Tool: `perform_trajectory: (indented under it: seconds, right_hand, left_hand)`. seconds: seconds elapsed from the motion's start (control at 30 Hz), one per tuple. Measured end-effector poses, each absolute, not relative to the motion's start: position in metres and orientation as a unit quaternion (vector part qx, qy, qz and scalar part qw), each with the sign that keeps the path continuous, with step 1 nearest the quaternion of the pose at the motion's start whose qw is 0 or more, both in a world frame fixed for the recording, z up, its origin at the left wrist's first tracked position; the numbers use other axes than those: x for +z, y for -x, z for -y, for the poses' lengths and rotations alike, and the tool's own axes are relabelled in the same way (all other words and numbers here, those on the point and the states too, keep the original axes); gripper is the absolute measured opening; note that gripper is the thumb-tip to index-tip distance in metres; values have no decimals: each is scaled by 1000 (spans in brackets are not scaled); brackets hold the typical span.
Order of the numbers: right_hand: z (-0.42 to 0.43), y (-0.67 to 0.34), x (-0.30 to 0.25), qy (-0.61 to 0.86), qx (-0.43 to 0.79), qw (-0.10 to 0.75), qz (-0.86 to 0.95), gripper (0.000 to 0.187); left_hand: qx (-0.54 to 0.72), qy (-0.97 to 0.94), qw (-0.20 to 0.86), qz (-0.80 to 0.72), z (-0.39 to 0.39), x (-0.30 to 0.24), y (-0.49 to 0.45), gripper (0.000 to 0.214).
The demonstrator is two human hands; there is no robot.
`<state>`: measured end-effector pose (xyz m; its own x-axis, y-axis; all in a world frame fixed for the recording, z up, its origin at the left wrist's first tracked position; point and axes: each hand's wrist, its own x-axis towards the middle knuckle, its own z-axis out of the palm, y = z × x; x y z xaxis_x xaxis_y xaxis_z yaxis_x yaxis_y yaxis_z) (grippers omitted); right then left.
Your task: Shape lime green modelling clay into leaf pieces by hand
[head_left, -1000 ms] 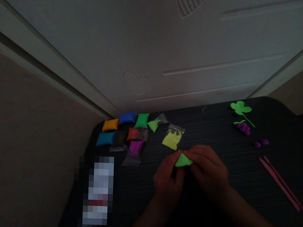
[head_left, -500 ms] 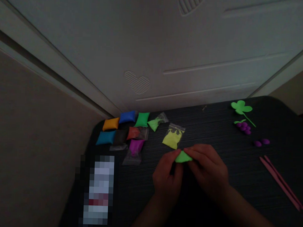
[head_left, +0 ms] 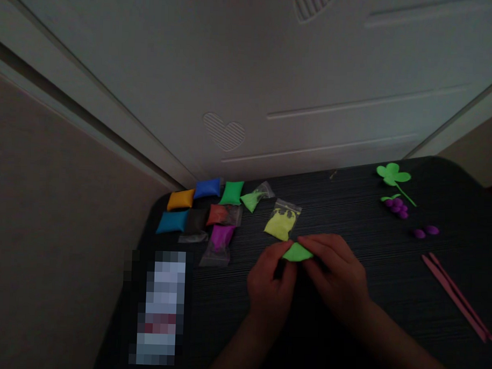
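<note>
Left hand point(head_left: 270, 282) and right hand point(head_left: 342, 268) pinch opposite ends of a bright-green flattened lump point(head_left: 298, 253), apparently clay in this dimness, above the dark table point(head_left: 342, 209); a yellow-filled clear plastic bag point(head_left: 281, 223) lies just far of them.

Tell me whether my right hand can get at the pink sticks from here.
Probably yes: only dark tabletop shows between your right hand and the pink sticks, so the way looks free. It holds the green piece, though, and would likely have to let go first.
</note>
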<state>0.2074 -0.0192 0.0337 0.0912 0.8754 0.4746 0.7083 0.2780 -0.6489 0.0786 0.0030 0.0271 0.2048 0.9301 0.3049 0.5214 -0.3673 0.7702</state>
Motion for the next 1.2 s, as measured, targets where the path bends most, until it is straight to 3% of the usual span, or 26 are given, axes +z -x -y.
perform_trajectory:
  seconds: [0.53, 1.03, 1.2]
  right_hand:
    - [19, -209, 33, 582, 57, 430, 688, 20]
    - [20, -209, 33, 576, 55, 441, 686, 25]
    - [20, -209, 33, 586, 59, 443, 677, 27]
  left_hand:
    - [411, -767, 168, -463, -5, 27, -81, 22]
    - [413, -748, 197, -480, -3, 25, -81, 32]
    - [403, -733, 239, -494, -5, 26, -79, 22]
